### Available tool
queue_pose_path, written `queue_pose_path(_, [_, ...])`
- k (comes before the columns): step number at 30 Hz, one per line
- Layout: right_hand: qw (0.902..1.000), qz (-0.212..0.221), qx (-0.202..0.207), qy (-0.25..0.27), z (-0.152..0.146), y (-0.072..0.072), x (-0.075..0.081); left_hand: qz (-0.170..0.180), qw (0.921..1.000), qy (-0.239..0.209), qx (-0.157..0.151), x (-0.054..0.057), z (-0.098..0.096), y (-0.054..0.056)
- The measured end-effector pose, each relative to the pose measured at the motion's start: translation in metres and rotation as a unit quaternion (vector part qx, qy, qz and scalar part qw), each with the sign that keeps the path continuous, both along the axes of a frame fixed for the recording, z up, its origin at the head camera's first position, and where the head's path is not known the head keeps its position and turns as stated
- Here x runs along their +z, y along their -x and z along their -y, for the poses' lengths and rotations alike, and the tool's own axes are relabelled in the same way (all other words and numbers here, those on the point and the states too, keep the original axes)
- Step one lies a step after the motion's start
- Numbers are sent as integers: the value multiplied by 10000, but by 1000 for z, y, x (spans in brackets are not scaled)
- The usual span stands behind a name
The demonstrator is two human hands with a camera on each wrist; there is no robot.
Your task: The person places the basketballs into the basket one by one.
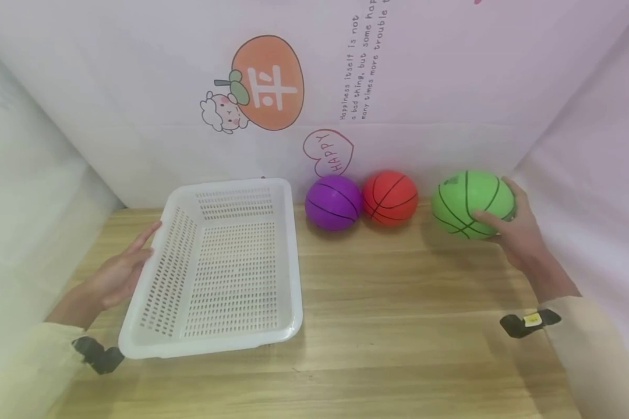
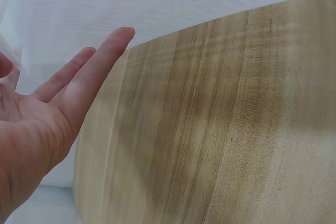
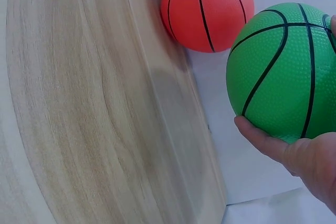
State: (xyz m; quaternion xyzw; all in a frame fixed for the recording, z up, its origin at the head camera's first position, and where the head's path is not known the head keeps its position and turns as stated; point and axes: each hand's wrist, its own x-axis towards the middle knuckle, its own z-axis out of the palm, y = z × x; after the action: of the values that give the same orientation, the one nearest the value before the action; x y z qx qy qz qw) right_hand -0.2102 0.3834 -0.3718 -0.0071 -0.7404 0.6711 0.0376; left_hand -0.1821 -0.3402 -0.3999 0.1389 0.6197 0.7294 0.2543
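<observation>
In the head view my right hand [image 1: 521,233] grips a green ball [image 1: 472,201] with black basketball lines, thumb across its near side. The right wrist view shows a finger [image 3: 262,137] under the green ball [image 3: 283,77], which is held up above the table. My left hand [image 1: 117,276] is at the left side of a white perforated plastic basket [image 1: 295,279], fingertips right at its rim. In the left wrist view its fingers [image 2: 89,80] are straight beside the basket wall [image 2: 157,9]. No ball lies in the basket.
A purple ball [image 1: 334,202] and a red ball [image 1: 390,198] sit side by side at the back of the wooden table [image 1: 398,326], right of the basket. A printed white cloth [image 1: 424,87] hangs behind them, with pale cloth on both sides.
</observation>
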Motion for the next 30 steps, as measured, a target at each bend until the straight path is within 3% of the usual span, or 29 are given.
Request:
queue_pose_path(11, [9999, 22, 139, 60, 13, -8, 4, 165, 9996, -210, 3, 1, 1, -1])
queue_pose_path(21, [9990, -221, 316, -236, 26, -12, 6, 53, 10000, 35, 65, 1, 0, -1])
queue_pose_path(30, [9981, -380, 441, -175, 36, -11, 7, 109, 9998, 155, 106, 4, -1, -2])
